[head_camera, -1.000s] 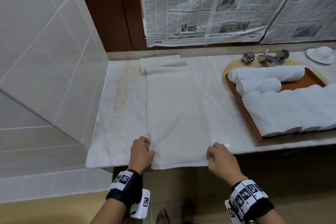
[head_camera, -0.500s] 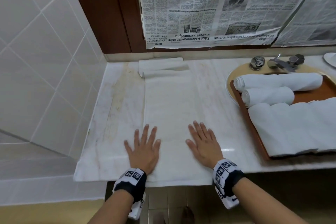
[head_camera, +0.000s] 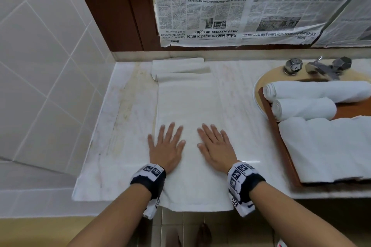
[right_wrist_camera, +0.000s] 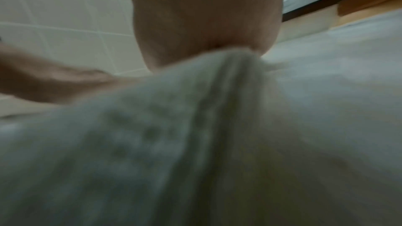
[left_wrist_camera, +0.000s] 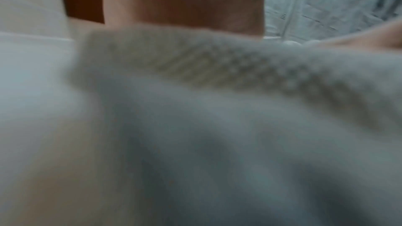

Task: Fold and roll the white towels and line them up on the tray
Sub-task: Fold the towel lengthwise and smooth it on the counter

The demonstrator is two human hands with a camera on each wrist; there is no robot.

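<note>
White tiled wall (head_camera: 40,66) on the left, then the left hand (head_camera: 167,146), fingers spread flat on the long folded white towel (head_camera: 190,106) on the marble counter (head_camera: 120,126), likely smoothing it for rolling; right hand (head_camera: 216,146) likewise splayed; rolled white towels (head_camera: 305,107) wait on the brown wooden tray (head_camera: 281,146).

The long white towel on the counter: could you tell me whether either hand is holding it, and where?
Neither holds it: left hand and right hand lie flat, fingers straight, on the towel near its front end.

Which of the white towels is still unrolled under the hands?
The long towel spread flat on the counter; both palms press it. The others lie rolled on the tray.
</note>
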